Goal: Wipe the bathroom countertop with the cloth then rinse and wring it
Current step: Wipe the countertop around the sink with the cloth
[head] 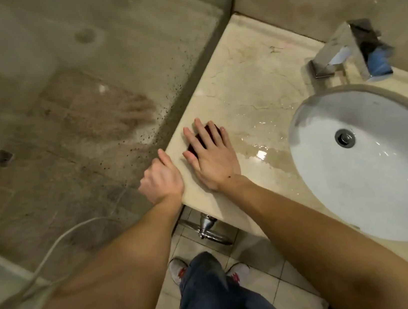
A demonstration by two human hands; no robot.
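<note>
My right hand (211, 158) lies flat, fingers spread, pressing a dark red cloth (211, 129) onto the beige marble countertop (247, 80) near its left edge. Only small patches of the cloth show between and beyond my fingers. My left hand (160, 180) curls over the countertop's left edge, thumb on top, holding nothing else. A wet streak with shiny puddles (262, 151) runs from the cloth toward the white oval sink (374, 182).
A square chrome faucet (348, 52) stands behind the sink by the wall. A glass shower screen (84, 92) borders the counter on the left, with a hose (47, 257) behind it. Below the counter are a chrome pipe fitting (205, 226), tiled floor, my legs and shoes.
</note>
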